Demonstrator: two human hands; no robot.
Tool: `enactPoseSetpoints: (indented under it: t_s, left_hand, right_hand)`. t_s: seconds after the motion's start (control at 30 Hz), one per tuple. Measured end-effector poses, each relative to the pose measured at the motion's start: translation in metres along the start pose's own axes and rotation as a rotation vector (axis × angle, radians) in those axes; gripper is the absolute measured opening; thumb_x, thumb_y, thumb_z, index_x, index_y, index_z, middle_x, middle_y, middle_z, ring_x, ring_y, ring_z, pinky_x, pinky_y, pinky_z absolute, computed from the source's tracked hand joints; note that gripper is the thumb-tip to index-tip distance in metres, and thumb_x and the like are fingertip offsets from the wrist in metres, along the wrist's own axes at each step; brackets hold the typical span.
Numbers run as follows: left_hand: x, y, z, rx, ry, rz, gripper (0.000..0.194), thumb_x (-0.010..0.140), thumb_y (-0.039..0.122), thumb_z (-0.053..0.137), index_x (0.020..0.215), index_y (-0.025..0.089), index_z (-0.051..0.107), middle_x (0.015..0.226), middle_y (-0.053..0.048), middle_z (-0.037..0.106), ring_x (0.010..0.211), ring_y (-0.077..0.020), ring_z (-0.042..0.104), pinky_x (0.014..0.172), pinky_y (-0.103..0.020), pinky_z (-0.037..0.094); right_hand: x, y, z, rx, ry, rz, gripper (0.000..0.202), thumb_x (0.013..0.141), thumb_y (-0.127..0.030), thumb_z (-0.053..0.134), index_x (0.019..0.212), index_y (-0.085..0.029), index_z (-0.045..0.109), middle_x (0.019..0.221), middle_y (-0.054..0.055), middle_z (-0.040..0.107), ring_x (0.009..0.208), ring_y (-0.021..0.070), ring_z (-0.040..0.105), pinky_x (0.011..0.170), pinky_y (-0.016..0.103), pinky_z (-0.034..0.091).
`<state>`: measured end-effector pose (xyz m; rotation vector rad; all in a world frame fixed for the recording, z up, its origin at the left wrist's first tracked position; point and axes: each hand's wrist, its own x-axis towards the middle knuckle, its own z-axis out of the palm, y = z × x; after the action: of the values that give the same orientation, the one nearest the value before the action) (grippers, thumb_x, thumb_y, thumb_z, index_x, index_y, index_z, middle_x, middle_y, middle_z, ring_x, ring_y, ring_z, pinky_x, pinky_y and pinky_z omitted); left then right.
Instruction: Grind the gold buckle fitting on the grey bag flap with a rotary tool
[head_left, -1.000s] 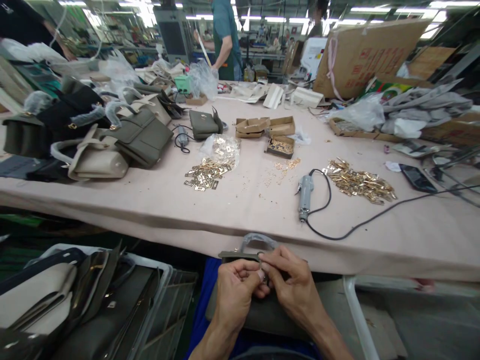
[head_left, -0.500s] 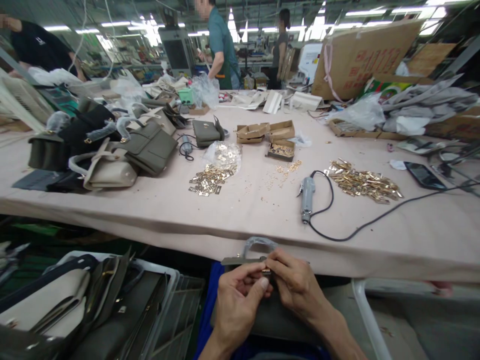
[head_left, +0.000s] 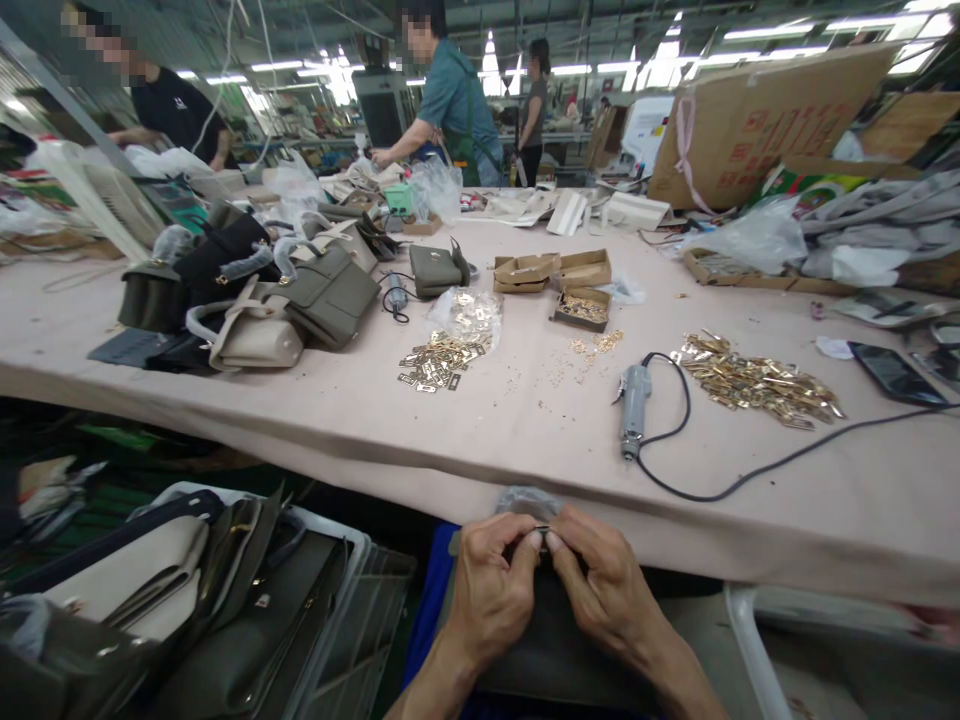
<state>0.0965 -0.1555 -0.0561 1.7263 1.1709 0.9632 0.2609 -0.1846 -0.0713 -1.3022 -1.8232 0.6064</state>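
A dark olive handbag (head_left: 559,640) rests in front of me below the table edge, its plastic-wrapped handle (head_left: 525,499) pointing up. My left hand (head_left: 495,575) and my right hand (head_left: 596,570) meet at the bag's top. Thumbs and fingertips of both pinch a small piece of metal hardware (head_left: 542,532), mostly hidden by the fingers. I cannot tell whether it is fixed to the bag. On the table beyond lies a grey electric screwdriver (head_left: 634,410) with a black cord.
Gold metal plates form one pile (head_left: 439,358) at centre and another (head_left: 757,380) at right. Small boxes (head_left: 581,308) stand between them. Finished-looking handbags (head_left: 330,295) crowd the left. A crate (head_left: 352,545) of bags stands lower left, a white bin (head_left: 742,625) lower right. Several people work behind.
My hands have come closer together, both thumbs now pressing side by side on the small hardware. The view has swung slightly left. A person behind now leans over with an arm stretched out.
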Motion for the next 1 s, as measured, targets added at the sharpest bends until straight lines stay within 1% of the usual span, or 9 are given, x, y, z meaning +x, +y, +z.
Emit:
enactPoseSetpoints:
  t_s: [0.1,0.23,0.4,0.47,0.53,0.67,0.8,0.9,1.0]
  left_hand:
    - [0.003,0.000,0.001,-0.017,-0.004,-0.011,0.027,0.091,0.019,0.059,0.064,0.018,0.061,0.060,0.002,0.055,0.058,-0.0127,0.051,0.061,-0.026,0.037]
    - [0.005,-0.005,0.001,-0.094,-0.069,-0.119,0.033,0.092,0.021,0.056,0.059,0.019,0.056,0.054,0.003,0.046,0.053,-0.0118,0.043,0.055,-0.026,0.031]
    - [0.004,-0.007,0.003,-0.112,-0.072,-0.152,0.030,0.092,0.024,0.056,0.063,0.018,0.063,0.055,0.003,0.049,0.052,-0.0116,0.042,0.053,-0.025,0.030]
    - [0.005,-0.007,0.005,-0.134,-0.066,-0.177,0.029,0.090,0.024,0.055,0.063,0.017,0.064,0.055,0.003,0.050,0.052,-0.0116,0.043,0.052,-0.025,0.030]
    - [0.007,-0.009,0.005,-0.158,-0.045,-0.224,0.028,0.088,0.024,0.056,0.062,0.017,0.062,0.054,0.003,0.050,0.051,-0.0116,0.042,0.051,-0.025,0.029]
    - [0.011,-0.015,0.005,-0.127,-0.030,-0.277,0.024,0.084,0.023,0.057,0.061,0.017,0.062,0.055,0.002,0.050,0.052,-0.0119,0.040,0.051,-0.025,0.028]
    - [0.014,-0.016,0.006,-0.093,-0.041,-0.266,0.022,0.084,0.023,0.056,0.065,0.017,0.065,0.057,0.002,0.053,0.055,-0.0130,0.044,0.053,-0.025,0.030]
    - [0.017,-0.015,0.006,-0.047,-0.035,-0.256,0.021,0.085,0.022,0.056,0.068,0.016,0.067,0.059,0.002,0.054,0.056,-0.0133,0.044,0.054,-0.025,0.031]
    - [0.019,-0.011,0.002,-0.008,-0.075,-0.231,0.019,0.086,0.020,0.056,0.070,0.016,0.067,0.062,0.002,0.056,0.057,-0.0132,0.046,0.055,-0.025,0.032]
  right_hand:
    - [0.001,-0.001,0.005,-0.003,0.042,0.056,0.028,0.103,-0.022,0.048,0.077,-0.020,0.055,0.071,0.001,0.049,0.065,0.0161,0.047,0.065,0.030,0.033]
    - [0.003,-0.002,0.006,0.016,0.037,0.107,0.035,0.103,-0.026,0.049,0.069,-0.020,0.049,0.066,-0.001,0.046,0.061,0.0142,0.043,0.062,0.030,0.029]
    - [0.005,0.006,0.008,0.099,0.002,0.205,0.042,0.104,-0.037,0.052,0.065,-0.019,0.051,0.064,-0.001,0.045,0.060,0.0144,0.043,0.060,0.029,0.030]
    - [0.005,0.010,0.007,0.190,-0.015,0.268,0.045,0.106,-0.040,0.046,0.066,-0.019,0.051,0.064,-0.001,0.045,0.061,0.0147,0.043,0.059,0.028,0.031]
    - [0.003,0.012,0.005,0.265,-0.066,0.298,0.042,0.106,-0.041,0.046,0.071,-0.019,0.053,0.068,-0.001,0.046,0.063,0.0146,0.044,0.059,0.027,0.033]
    - [0.001,0.011,0.000,0.261,-0.175,0.342,0.021,0.095,-0.033,0.065,0.081,-0.019,0.058,0.074,-0.002,0.049,0.065,0.0143,0.044,0.058,0.026,0.035]
    - [0.001,0.010,-0.001,0.226,-0.157,0.338,0.018,0.094,-0.027,0.062,0.079,-0.019,0.057,0.074,-0.001,0.050,0.068,0.0155,0.046,0.063,0.027,0.037]
    - [0.001,0.014,-0.001,0.251,-0.179,0.332,0.014,0.094,-0.026,0.061,0.082,-0.019,0.058,0.074,-0.002,0.050,0.067,0.0152,0.045,0.063,0.028,0.037]
    - [-0.001,0.020,0.000,0.273,-0.192,0.345,0.014,0.095,-0.026,0.058,0.084,-0.019,0.058,0.074,-0.002,0.050,0.066,0.0146,0.045,0.062,0.028,0.037]
